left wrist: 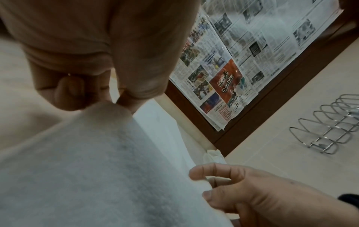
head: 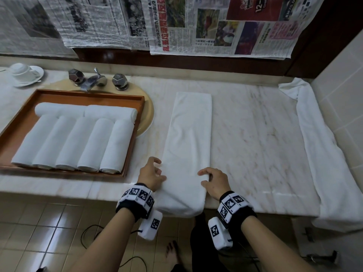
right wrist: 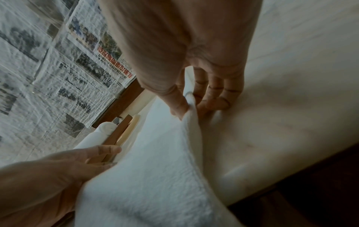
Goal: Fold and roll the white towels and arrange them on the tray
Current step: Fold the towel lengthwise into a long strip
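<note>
A long folded white towel lies lengthwise on the marble counter, its near end drooping over the front edge. My left hand pinches its left edge between thumb and fingers. My right hand pinches the right edge, thumb on top and fingers beneath, lifting the cloth slightly. To the left, a brown wooden tray holds several rolled white towels side by side, with two more rolls laid across their far ends.
The tray sits over a basin with a chrome tap. An upturned cup on a saucer stands far left. Another white towel drapes along the counter's right side. Newspapers cover the wall. A wire rack hangs on the tiles.
</note>
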Tool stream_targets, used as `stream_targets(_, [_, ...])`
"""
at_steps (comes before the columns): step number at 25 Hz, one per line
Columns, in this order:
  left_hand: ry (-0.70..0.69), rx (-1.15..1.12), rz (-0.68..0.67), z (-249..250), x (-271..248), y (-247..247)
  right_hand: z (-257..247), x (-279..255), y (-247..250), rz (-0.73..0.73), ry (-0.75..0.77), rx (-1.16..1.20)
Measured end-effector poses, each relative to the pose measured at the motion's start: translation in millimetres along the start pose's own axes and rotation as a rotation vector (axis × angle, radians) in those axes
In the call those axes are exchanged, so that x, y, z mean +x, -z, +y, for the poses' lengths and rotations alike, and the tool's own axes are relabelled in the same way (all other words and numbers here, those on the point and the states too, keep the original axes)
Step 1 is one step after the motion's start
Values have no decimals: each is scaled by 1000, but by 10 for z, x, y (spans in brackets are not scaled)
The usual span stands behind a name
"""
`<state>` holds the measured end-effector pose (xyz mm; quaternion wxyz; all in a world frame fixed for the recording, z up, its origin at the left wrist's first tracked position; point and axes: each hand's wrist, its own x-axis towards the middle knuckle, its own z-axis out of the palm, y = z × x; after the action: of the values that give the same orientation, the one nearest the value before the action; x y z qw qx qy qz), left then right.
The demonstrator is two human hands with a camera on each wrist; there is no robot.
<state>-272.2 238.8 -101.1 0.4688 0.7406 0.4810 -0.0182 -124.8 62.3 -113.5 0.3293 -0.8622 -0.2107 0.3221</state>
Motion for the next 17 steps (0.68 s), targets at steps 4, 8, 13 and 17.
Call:
stream_targets(4, [50,53,8,-53,85,-40,-17,27,-16,-15,-5,22])
stream_targets(8, [37,40,106,128,211,-77,-136,165,-30,16,-14,23])
stream_targets(13, [66,25,138,188,389,-60,-238,373,3,60,-41,-66])
stream_targets(17, [108,82,120,257,526,-40,-313,510,-4,62,-55,-90])
